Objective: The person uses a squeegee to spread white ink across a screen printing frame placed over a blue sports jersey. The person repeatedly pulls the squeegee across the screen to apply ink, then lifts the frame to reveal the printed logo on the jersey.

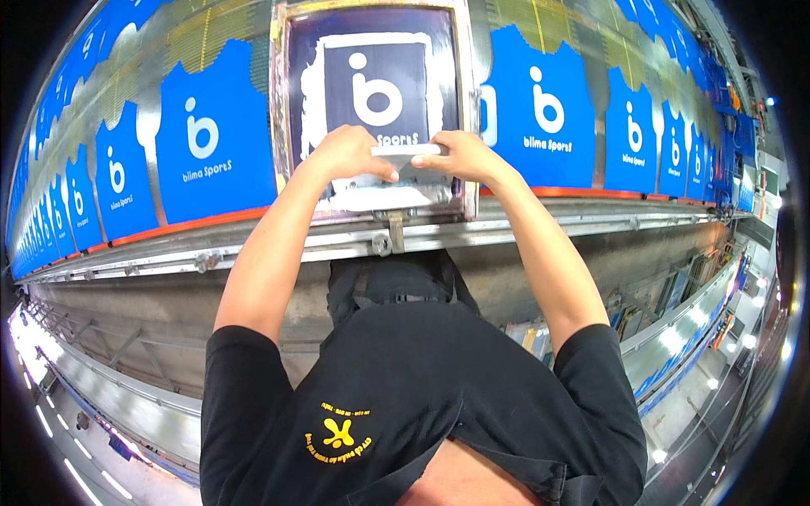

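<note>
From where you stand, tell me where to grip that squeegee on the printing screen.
Grip the squeegee by its long top handle, one hand near each end, coming from the near side. It lies crosswise on the printing screen, and the left hand and right hand hold it that way.

Both hands cover most of the flat pale squeegee handle (407, 150), hiding its blade. The metal-framed dark printing screen (375, 110) is cut off at the top edge; far blue fabric panels (38, 228) shrink into blur.
</note>
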The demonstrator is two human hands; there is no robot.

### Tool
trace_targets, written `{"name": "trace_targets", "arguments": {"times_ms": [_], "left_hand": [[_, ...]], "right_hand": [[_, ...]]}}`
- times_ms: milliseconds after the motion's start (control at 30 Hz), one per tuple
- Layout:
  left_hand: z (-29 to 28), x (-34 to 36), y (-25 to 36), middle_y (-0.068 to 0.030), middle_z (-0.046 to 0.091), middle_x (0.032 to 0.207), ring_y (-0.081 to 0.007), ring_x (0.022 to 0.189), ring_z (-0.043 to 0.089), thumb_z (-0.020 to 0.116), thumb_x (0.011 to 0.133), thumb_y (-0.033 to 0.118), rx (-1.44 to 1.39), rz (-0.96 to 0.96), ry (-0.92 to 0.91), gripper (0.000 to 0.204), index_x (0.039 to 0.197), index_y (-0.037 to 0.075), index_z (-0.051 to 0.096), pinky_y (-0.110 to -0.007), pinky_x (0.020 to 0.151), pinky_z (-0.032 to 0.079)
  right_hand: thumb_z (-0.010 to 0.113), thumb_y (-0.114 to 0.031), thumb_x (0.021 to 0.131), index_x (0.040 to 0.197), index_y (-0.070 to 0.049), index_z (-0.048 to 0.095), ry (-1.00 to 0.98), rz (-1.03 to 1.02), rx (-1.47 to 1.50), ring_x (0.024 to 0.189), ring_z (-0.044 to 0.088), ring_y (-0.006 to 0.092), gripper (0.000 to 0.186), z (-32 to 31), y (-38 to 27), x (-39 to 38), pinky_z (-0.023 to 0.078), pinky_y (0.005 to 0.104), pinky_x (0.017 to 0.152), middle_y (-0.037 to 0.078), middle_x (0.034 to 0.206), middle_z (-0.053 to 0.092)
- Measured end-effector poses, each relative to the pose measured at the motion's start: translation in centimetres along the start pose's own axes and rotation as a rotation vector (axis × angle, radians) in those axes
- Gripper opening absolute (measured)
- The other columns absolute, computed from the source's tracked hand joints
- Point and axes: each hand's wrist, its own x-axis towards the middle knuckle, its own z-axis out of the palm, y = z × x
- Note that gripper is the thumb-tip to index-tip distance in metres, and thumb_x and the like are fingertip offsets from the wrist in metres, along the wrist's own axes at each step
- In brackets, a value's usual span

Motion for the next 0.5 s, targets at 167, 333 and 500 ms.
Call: {"name": "trace_targets", "arguments": {"times_ms": [167, 333, 500], "left_hand": [[-6.6, 0.8, -1.8, -0.0180, 0.079, 0.090, -0.0361, 0.087, 0.075, 0.093, 0.067, 0.062, -0.042, 0.069, 0.132, 0.066, 0.100, 0.005, 0.084, -0.045, 0.080, 0.057], [-14.1, 6.0, -4.0, -0.0114, 0.077, 0.083, -0.0363, 0.083, 0.074, 0.086, 0.074, 0.064, 0.206, 0.276, 0.476, 0.053, 0.092, 0.014, 0.083, -0.048, 0.075, 0.058], [-17.7, 10.2, -6.4, -0.0107, 0.078, 0.102, -0.0353, 0.097, 0.074, 0.083, 0.083, 0.050, 0.387, 0.321, 0.491, 0.043, 0.102, 0.011, 0.082, -0.049, 0.084, 0.057]], "right_hand": [[0.072, -0.035, 0.105, 0.109, 0.001, 0.076, 0.889, 0.064, 0.352, 0.092, 0.073, 0.0205, 0.036, -3.0, 3.8, 2.2, 0.056, 0.0353, 0.086, 0.013, 0.102, 0.078], [0.075, -0.038, 0.102, 0.127, 0.003, 0.069, 0.884, 0.295, 0.280, 0.094, 0.071, 0.0229, 0.048, -2.4, 5.7, 5.4, 0.057, 0.0363, 0.084, 0.015, 0.108, 0.075], [0.071, -0.030, 0.106, 0.126, -0.002, 0.067, 0.637, 0.407, 0.742, 0.057, 0.047, 0.0053, 0.034, -2.5, 4.0, 6.0, 0.038, 0.0253, 0.050, -0.003, 0.076, 0.054]]}}
